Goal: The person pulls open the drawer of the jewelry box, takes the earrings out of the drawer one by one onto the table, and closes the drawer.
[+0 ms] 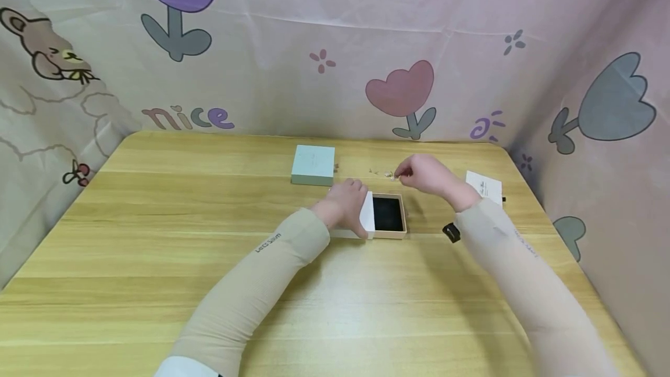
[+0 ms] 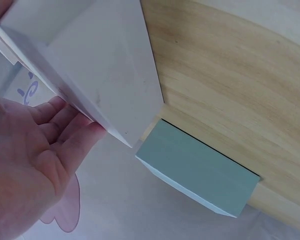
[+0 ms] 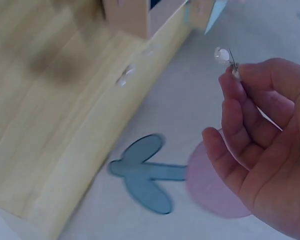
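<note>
My left hand (image 1: 345, 202) grips a white slide-out jewellery box (image 1: 369, 214) across its sleeve, thumb on the near side and fingers on the far side. From the sleeve's right end the drawer (image 1: 405, 217) sticks out, lined with a black pad (image 1: 387, 214). The left wrist view has the white sleeve (image 2: 100, 65) between thumb and fingers. Beyond the drawer, my right hand (image 1: 425, 173) pinches a small earring (image 3: 223, 56) between thumb and index finger, above the table. It has a white round part and a thin post. Another small shiny piece (image 3: 125, 75) lies on the table.
A pale green box (image 1: 314, 164) stands behind my left hand. On the right, a white card (image 1: 484, 186) lies partly behind my right forearm, with a small black object (image 1: 451, 233) nearby. The wooden table (image 1: 157, 237) meets a printed cloth (image 1: 272, 74) at the back.
</note>
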The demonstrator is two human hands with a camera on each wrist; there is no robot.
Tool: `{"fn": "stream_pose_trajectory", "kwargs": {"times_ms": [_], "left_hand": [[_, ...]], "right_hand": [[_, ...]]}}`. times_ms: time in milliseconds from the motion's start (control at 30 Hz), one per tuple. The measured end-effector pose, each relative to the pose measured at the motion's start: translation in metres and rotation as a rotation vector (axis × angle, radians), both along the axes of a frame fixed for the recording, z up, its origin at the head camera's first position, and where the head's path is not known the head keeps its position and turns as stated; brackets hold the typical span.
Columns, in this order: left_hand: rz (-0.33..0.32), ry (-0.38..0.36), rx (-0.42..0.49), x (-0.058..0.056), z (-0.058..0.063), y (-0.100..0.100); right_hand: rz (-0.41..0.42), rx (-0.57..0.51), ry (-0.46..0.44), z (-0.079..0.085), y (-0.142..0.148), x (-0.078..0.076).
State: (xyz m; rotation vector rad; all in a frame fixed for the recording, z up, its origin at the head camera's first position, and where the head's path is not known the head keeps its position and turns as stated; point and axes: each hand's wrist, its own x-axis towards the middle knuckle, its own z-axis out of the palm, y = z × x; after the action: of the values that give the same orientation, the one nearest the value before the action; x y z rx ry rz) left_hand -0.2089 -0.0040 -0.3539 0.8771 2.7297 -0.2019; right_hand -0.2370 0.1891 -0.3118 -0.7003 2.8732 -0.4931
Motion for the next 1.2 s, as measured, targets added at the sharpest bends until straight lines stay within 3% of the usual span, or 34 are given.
{"fn": "stream_pose_trajectory", "kwargs": {"times_ms": [367, 600, 833, 1200], "left_hand": [[-0.001, 0.009, 0.004, 0.001, -0.001, -0.002], [0.002, 0.018, -0.019, 0.001, -0.004, 0.000], [0.003, 0.018, -0.027, 0.001, -0.003, 0.002], [-0.010, 0.028, -0.058, -0.001, -0.002, 0.000]], "right_hand": [[-0.152, 0.019, -0.038, -0.014, 0.009, -0.037], [-0.211, 0.047, -0.025, -0.038, 0.014, -0.061], [-0.317, 0.072, -0.074, -0.039, 0.008, -0.054], [-0.308, 0.060, -0.106, -0.054, 0.008, -0.058]]}}
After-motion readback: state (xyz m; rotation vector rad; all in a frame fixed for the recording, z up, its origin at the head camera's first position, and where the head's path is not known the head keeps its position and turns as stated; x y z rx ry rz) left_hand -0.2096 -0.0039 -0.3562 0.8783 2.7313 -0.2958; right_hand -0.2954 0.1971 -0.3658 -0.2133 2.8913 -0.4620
